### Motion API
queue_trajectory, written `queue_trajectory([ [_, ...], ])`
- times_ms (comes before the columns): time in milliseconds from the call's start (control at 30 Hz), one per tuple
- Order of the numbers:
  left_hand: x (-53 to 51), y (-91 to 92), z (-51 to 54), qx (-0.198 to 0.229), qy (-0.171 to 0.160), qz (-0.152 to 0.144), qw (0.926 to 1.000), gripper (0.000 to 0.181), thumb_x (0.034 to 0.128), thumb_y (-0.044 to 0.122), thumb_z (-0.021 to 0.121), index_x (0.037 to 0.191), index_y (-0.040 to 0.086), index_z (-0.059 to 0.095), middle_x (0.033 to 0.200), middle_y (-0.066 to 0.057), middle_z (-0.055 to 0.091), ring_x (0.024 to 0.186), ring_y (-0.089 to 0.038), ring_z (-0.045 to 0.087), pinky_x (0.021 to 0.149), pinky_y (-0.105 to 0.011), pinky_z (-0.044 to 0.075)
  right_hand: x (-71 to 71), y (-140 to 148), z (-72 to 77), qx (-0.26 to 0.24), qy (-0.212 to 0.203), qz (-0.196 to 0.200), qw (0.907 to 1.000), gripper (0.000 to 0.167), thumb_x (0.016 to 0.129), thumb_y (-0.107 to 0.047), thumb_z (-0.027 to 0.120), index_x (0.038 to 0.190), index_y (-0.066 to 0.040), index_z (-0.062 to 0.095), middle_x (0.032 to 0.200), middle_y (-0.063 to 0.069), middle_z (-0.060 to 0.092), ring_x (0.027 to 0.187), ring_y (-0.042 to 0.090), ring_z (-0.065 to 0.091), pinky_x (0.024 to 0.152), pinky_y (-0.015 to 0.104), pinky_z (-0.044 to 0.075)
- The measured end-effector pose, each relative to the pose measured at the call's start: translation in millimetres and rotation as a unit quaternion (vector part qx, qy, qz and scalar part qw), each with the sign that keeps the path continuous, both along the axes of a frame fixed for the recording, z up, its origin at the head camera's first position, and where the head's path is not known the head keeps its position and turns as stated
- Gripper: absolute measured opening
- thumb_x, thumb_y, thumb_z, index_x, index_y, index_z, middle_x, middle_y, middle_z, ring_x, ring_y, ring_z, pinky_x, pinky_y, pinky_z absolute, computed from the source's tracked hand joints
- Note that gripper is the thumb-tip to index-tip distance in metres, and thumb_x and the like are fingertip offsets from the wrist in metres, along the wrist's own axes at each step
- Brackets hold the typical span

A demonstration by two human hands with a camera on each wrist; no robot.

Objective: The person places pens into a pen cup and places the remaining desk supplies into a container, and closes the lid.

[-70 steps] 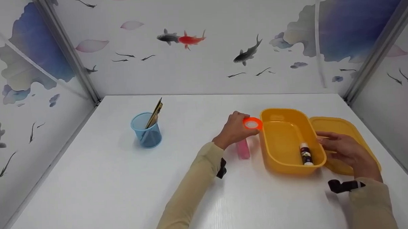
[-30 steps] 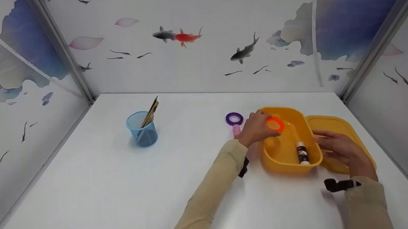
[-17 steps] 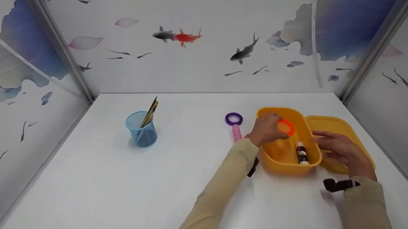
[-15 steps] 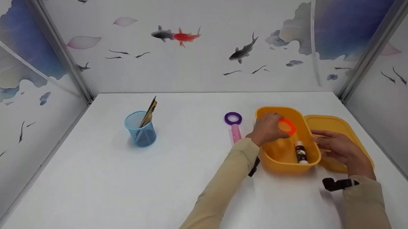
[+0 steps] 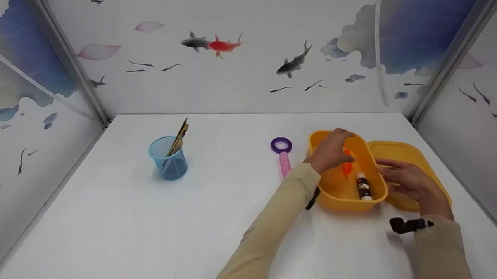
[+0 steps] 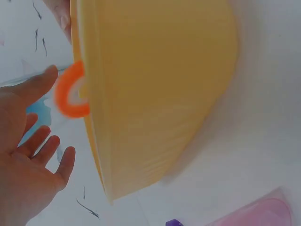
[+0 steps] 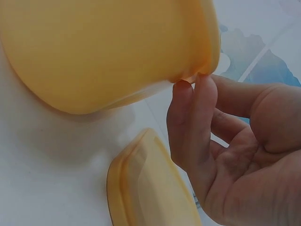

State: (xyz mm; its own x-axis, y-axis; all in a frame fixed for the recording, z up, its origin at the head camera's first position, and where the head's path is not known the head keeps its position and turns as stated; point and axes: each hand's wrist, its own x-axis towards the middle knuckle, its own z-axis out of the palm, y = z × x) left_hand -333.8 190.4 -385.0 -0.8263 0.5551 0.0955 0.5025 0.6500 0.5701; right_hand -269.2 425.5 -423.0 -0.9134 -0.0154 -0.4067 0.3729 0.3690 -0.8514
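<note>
The left hand point(image 5: 331, 151), fingers spread and gripping nothing, hangs over the yellow box point(image 5: 352, 205); the orange tape point(image 5: 347, 168) stands edge-on inside, beyond the glue stick point(image 5: 363, 186). Best withdraw straight up without nudging it, the right hand point(image 5: 411, 183), fingers loosely extended, lightly bracing the right side.

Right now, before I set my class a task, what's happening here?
A person's left hand is over the box, holding nothing; an orange ring, blurred, is on edge just clear of it, partly above the rim. The right hand touches the rim. A tube lies inside; the lid is beside the box. A purple ring, pink bar and cup of pencils are on the table.
</note>
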Motion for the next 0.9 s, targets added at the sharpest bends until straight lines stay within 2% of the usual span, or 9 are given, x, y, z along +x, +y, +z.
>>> queue_trajectory([
  [167,-5.2,-11.9,1.2,0.004,0.006,0.014,0.9999,0.058,0.0918,0.024,0.074,0.146,0.021,0.051,0.149,0.007,0.049,0.137,-0.009,0.047,0.117,-0.018,0.038,-1.3,-1,-0.2,-0.002,-0.001,-0.001,1.0000,0.088,0.091,-0.052,0.065,0.160,-0.015,0.024,0.107,-0.026,0.057,0.100,0.004,0.064,0.093,0.020,0.057],
  [300,-10.3,-24.4,-1.3,0.006,0.011,0.027,0.9996,0.058,0.0920,0.027,0.073,0.145,0.021,0.051,0.149,0.006,0.050,0.137,-0.011,0.048,0.119,-0.023,0.038,-1.8,-1,0.0,-0.003,0.002,0.001,1.0000,0.087,0.092,-0.052,0.065,0.159,-0.015,0.025,0.107,-0.026,0.058,0.100,0.003,0.064,0.093,0.020,0.056],
  [467,-15.6,-42.9,-4.6,0.004,0.013,0.029,0.9995,0.058,0.0937,0.031,0.071,0.146,0.020,0.050,0.152,0.003,0.048,0.140,-0.015,0.046,0.121,-0.034,0.038,-2.2,-1,-0.3,-0.013,-0.002,-0.004,0.9999,0.083,0.094,-0.048,0.064,0.159,-0.015,0.024,0.103,-0.028,0.061,0.099,0.004,0.065,0.090,0.020,0.057],
  [700,-22.4,-74.0,-10.9,0.010,0.005,0.039,0.9992,0.058,0.0947,0.031,0.070,0.147,0.017,0.048,0.153,0.001,0.047,0.141,-0.018,0.044,0.124,-0.040,0.035,-2.1,0,-2.1,-0.016,-0.004,-0.003,0.9999,0.083,0.094,-0.048,0.064,0.159,-0.014,0.026,0.101,-0.028,0.062,0.098,0.005,0.064,0.085,0.020,0.057],
  [833,-27.0,-91.1,-15.1,0.011,-0.002,0.042,0.9991,0.059,0.0940,0.030,0.071,0.147,0.017,0.048,0.154,0.001,0.046,0.144,-0.018,0.042,0.124,-0.040,0.034,-1.2,1,-2.1,-0.002,-0.007,-0.005,1.0000,0.087,0.090,-0.052,0.066,0.159,-0.016,0.026,0.101,-0.031,0.060,0.099,0.004,0.063,0.086,0.017,0.055],
  [900,-28.7,-99.9,-16.9,0.009,-0.008,0.046,0.9989,0.060,0.0937,0.031,0.071,0.147,0.018,0.048,0.153,0.001,0.046,0.140,-0.018,0.045,0.122,-0.037,0.037,-0.9,1,-2.0,0.000,-0.009,-0.005,0.9999,0.090,0.089,-0.054,0.067,0.159,-0.017,0.026,0.102,-0.031,0.060,0.099,0.005,0.063,0.087,0.017,0.055],
])
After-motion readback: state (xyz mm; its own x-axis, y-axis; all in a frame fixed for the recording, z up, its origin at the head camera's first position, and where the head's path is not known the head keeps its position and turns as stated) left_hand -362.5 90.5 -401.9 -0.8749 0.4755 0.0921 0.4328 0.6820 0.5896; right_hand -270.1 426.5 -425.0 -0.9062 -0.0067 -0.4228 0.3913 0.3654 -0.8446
